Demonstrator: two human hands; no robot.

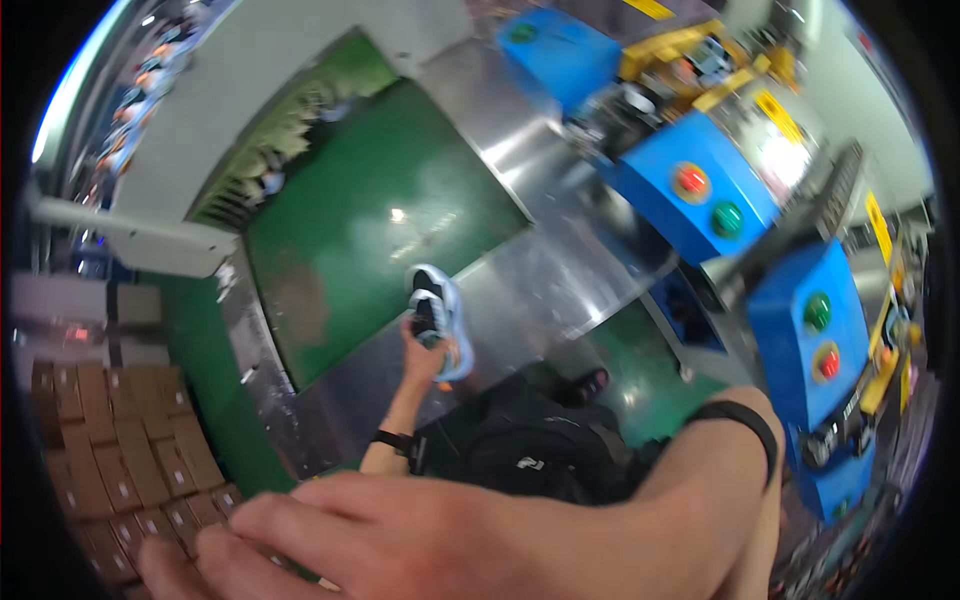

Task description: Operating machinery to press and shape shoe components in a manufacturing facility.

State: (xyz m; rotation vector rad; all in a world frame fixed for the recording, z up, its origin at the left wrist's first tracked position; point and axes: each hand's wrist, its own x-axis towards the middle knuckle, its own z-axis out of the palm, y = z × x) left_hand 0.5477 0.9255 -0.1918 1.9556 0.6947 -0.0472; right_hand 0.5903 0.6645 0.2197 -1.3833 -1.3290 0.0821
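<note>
My left hand [425, 350], a dark band round its wrist, grips a black, white and pale blue sneaker [452, 325] at the heel end. The sneaker is over the metal edge of a green conveyor belt [390, 200], its toe pointing away from me. Large and close in front, my right hand [400, 540] reaches across the lower part of the view with its back up. Its fingers stretch to the left and lie apart, with nothing seen in them. A dark band circles the right forearm.
At the right stand blue machine housings [690, 185] with red and green buttons. A grey hood [270, 70] with hanging strips [250, 150] covers the belt's far end. Brown cardboard boxes [130, 450] are stacked at the lower left. A black bag-like thing [540, 455] is below the belt edge.
</note>
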